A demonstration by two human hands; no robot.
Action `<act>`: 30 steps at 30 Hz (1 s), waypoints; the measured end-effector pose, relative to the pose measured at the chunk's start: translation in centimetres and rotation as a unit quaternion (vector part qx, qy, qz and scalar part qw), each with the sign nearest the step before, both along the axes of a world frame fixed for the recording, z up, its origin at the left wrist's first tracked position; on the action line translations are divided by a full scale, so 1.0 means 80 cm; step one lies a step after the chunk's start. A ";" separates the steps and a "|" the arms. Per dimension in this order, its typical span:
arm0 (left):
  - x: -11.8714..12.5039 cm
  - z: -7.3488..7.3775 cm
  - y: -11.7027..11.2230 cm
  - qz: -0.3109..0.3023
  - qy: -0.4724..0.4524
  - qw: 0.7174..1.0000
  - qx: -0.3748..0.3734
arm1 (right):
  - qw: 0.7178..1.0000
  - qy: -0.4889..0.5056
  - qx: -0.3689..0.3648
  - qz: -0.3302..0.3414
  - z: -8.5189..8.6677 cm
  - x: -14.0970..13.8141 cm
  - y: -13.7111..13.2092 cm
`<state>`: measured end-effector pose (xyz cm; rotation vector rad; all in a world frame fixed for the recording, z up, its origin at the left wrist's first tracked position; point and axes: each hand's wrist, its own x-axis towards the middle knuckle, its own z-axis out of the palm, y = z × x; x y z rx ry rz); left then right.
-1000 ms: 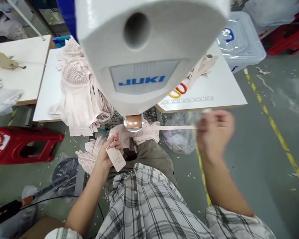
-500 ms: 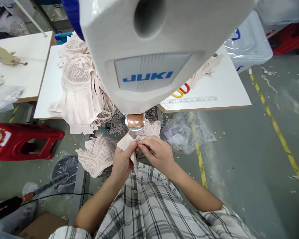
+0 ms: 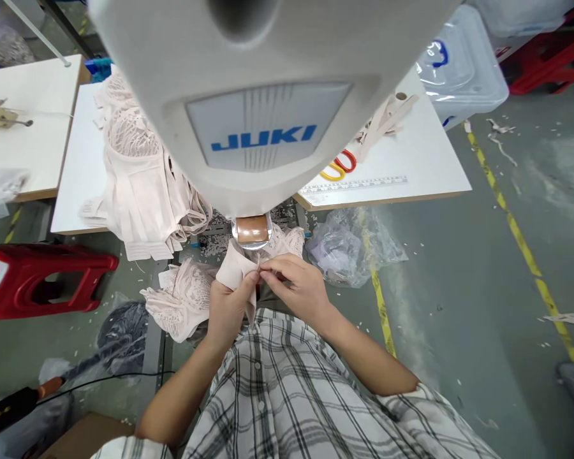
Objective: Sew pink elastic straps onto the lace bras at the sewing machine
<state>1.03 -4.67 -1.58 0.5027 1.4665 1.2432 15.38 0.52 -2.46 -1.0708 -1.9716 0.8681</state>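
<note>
Just below the sewing machine point(image 3: 253, 153), I hold part of a pale pink lace bra point(image 3: 233, 264) close to my body. My left hand point(image 3: 229, 309) is closed, its thumb pressing the fabric against the fingers. Beside it, the fingertips of my right hand point(image 3: 299, 284) pinch the edge of the same bra. The hands nearly touch, and the exact spot they pinch is too small to make out. One lace cup point(image 3: 287, 241) shows behind my right hand; more lace bra fabric point(image 3: 184, 299) lies left of my left hand.
A pile of pink bras point(image 3: 141, 185) hangs over the white table's left part. Scissors point(image 3: 339, 167) and a printed ruler point(image 3: 358, 185) are on the right part. A plastic bag point(image 3: 349, 248) lies at the right, a red stool point(image 3: 43, 277) stands left.
My view has shifted a little, so the machine and tables appear further left. The fabric panel in my left hand has turned upward; both hands keep their pinch close together.
</note>
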 end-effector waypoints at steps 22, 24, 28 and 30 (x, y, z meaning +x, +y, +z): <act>-0.011 0.024 0.018 -0.200 0.175 0.962 0.055 | 0.972 -0.018 -0.195 0.132 0.017 0.029 0.029; -0.012 0.025 0.021 -0.203 0.199 0.958 0.048 | 0.974 -0.021 -0.195 0.110 0.016 0.027 0.026; -0.012 0.025 0.021 -0.177 0.251 0.950 0.058 | 0.976 -0.029 -0.198 0.089 0.017 0.026 0.026; -0.013 0.025 0.024 -0.183 0.270 0.942 0.074 | 0.973 -0.023 -0.210 0.098 0.017 0.029 0.030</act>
